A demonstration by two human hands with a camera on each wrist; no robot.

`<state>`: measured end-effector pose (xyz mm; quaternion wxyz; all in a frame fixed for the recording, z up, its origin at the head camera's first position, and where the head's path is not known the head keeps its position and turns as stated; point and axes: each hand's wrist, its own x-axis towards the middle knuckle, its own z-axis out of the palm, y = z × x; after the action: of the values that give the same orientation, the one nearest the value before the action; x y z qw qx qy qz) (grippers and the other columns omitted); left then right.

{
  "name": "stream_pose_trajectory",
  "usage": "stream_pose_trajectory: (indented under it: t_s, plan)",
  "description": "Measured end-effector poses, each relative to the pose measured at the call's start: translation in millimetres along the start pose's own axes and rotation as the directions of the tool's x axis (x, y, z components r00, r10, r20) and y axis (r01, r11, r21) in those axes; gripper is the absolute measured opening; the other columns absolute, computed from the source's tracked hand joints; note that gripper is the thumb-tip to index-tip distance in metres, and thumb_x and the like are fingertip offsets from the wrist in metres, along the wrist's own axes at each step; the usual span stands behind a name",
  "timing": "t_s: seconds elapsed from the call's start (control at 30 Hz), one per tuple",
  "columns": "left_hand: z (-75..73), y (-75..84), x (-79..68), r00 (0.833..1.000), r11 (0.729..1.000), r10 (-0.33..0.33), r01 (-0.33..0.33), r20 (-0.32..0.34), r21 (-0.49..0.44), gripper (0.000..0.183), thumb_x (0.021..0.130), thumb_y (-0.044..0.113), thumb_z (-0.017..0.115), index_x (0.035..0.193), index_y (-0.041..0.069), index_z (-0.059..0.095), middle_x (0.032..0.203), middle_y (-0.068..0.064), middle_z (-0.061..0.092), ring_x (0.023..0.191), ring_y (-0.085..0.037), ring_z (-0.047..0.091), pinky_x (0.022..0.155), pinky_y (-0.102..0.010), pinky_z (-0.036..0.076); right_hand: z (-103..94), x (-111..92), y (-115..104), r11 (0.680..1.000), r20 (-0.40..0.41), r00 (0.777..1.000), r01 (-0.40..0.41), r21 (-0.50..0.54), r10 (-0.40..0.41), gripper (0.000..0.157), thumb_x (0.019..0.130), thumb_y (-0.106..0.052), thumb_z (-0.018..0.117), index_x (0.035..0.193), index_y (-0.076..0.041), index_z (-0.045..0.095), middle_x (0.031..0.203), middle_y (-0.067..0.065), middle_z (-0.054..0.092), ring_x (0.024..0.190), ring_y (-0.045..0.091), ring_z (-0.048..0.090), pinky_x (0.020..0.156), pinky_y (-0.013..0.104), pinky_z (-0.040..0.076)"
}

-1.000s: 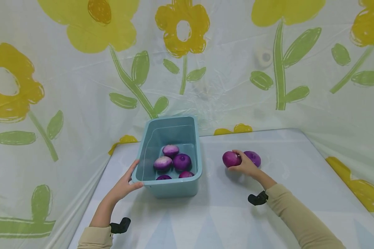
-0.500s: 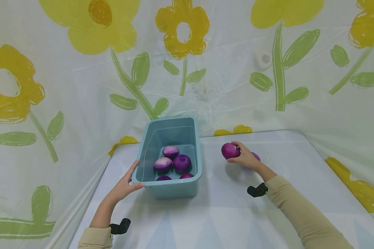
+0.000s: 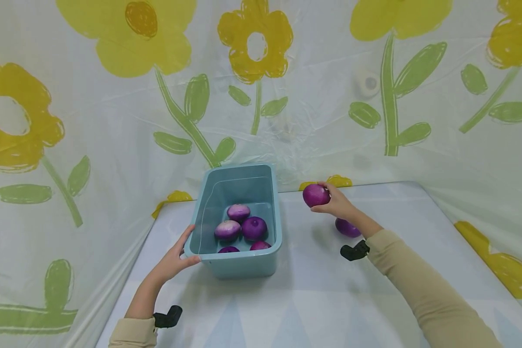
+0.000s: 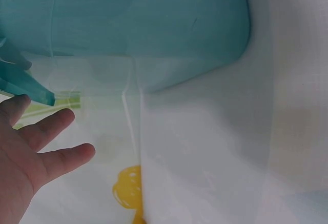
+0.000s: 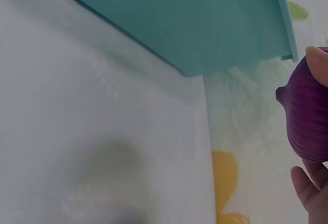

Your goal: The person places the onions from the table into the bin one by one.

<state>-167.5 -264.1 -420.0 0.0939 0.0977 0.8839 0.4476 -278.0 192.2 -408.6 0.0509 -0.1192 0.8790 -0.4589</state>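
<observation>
In the head view my right hand [image 3: 337, 202] holds a purple onion [image 3: 315, 195] between thumb and fingers, raised above the table right of the blue bin [image 3: 245, 263]. The right wrist view shows this onion [image 5: 305, 114] with its short stem tip pointing left. Another purple onion [image 3: 347, 228] lies on the table beneath my right forearm, partly hidden by it. My left hand [image 3: 171, 261] rests against the bin's near left corner, thumb at the front rim. In the left wrist view its fingers [image 4: 66, 157] are spread and straight, close by the rim.
Several purple onions, one of them a dark onion [image 3: 254, 228], lie inside the bin; the front wall partly hides the nearest ones. The white table [image 3: 313, 299] ends at a flower-printed curtain [image 3: 313, 116] right behind the bin. A black camera mount sits on each wrist.
My right hand has lifted the onion off the table, moving up, away and slightly left. The onion behind it shows more below the forearm. My left hand and the bin have stayed put.
</observation>
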Motion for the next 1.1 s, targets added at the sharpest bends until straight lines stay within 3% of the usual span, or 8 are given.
stream_pose_trajectory:
  t_s: [0.27, 0.53, 1.1]
  plan:
    - [-1.2, 3.1, 0.3, 1.000, 1.000, 0.027, -0.027, 0.006, -0.007, 0.092, 0.079, 0.029, 0.067, 0.148, 0.019, 0.006, 0.151, -0.023, 0.004, 0.132, -0.050, 0.015, 0.098, -0.068, 0.022, -5.0, 11.2, -27.2, 0.999, 0.008, 0.999, 0.042, 0.034, -0.042, 0.084, 0.075, -0.020, 0.074, 0.139, -0.005, 0.023, 0.138, 0.021, 0.032, 0.122, 0.039, 0.036, 0.095, 0.054, 0.040]
    - [-1.1, 3.4, 0.9, 0.999, 0.999, 0.040, -0.040, 0.002, -0.002, 0.092, 0.079, 0.026, 0.067, 0.148, 0.018, 0.007, 0.151, -0.023, 0.005, 0.132, -0.050, 0.015, 0.098, -0.068, 0.021, -3.6, 24.3, -58.0, 0.995, 0.017, 0.995, 0.101, 0.004, -0.101, 0.084, 0.073, -0.018, 0.075, 0.139, -0.006, 0.025, 0.139, 0.018, 0.032, 0.123, 0.037, 0.036, 0.093, 0.052, 0.043]
    - [-1.3, 2.1, -1.7, 0.999, 0.999, 0.044, -0.044, -0.007, -0.003, 0.091, 0.079, 0.025, 0.067, 0.148, 0.019, 0.008, 0.151, -0.023, 0.006, 0.132, -0.050, 0.017, 0.096, -0.068, 0.024, 28.6, 44.0, -108.0, 0.971, 0.073, 0.969, 0.238, -0.007, -0.237, 0.084, 0.070, -0.018, 0.076, 0.138, -0.005, 0.028, 0.136, 0.016, 0.035, 0.121, 0.033, 0.037, 0.090, 0.047, 0.046]
